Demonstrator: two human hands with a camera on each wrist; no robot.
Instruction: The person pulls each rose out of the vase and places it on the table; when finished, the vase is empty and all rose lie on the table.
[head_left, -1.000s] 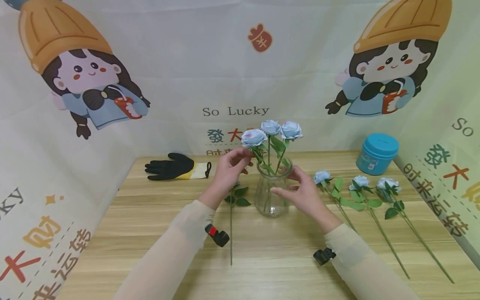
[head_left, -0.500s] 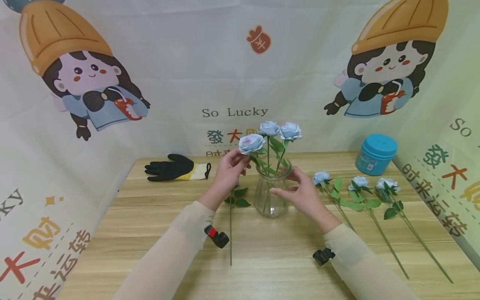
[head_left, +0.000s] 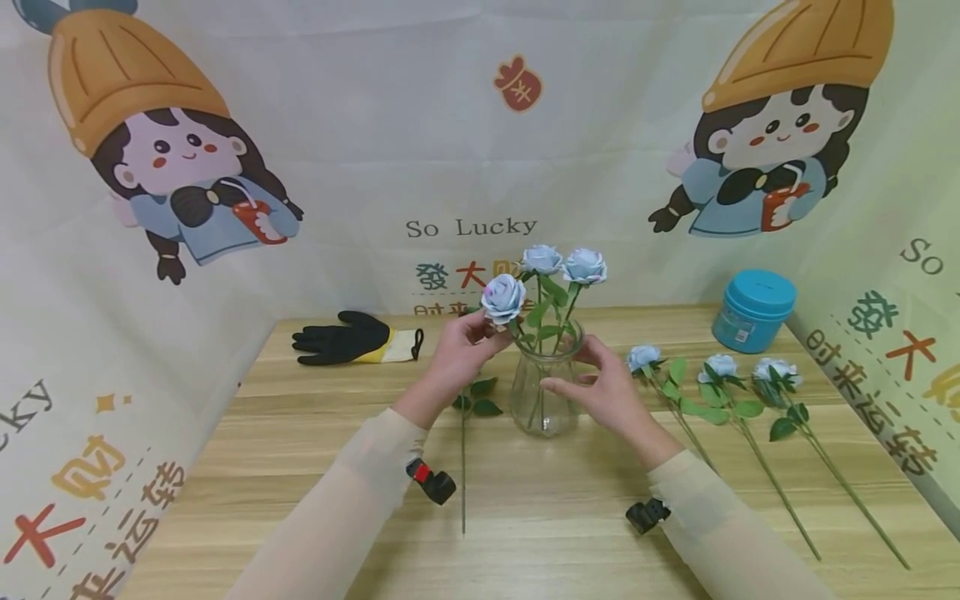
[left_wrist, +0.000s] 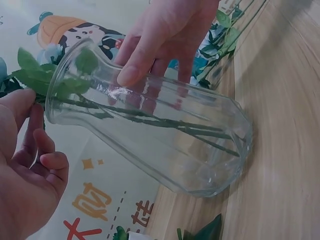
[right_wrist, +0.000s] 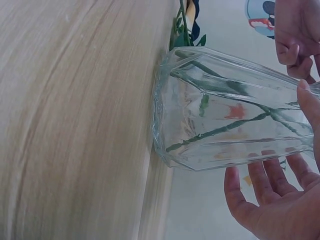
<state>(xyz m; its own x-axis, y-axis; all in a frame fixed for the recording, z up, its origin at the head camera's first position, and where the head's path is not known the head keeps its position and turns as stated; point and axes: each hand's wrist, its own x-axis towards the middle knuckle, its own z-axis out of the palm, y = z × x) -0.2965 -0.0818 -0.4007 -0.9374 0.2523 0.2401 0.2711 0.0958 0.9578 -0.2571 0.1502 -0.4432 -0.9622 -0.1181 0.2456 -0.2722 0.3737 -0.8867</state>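
A clear glass vase (head_left: 543, 400) stands upright on the table with three pale blue roses in it. My left hand (head_left: 461, 350) pinches the stem of the leftmost rose (head_left: 503, 299) just below its bloom, at the vase's left rim. In the left wrist view, thumb and forefinger (left_wrist: 20, 107) meet on that stem by the mouth. My right hand (head_left: 607, 387) holds the vase from the right, thumb in front and fingers behind. Through the glass (right_wrist: 235, 115) the green stems cross and reach down to the base.
Three more blue roses (head_left: 720, 367) lie on the table at the right, beside a blue lidded tub (head_left: 753, 310). Another stem with dark leaves (head_left: 463, 467) lies left of the vase. A black and yellow work glove (head_left: 345, 337) rests at the back left. A printed cloth hangs behind.
The left rose has turned, its bloom now facing more toward me, and my left hand sits slightly lower with it. My right hand stays on the vase.
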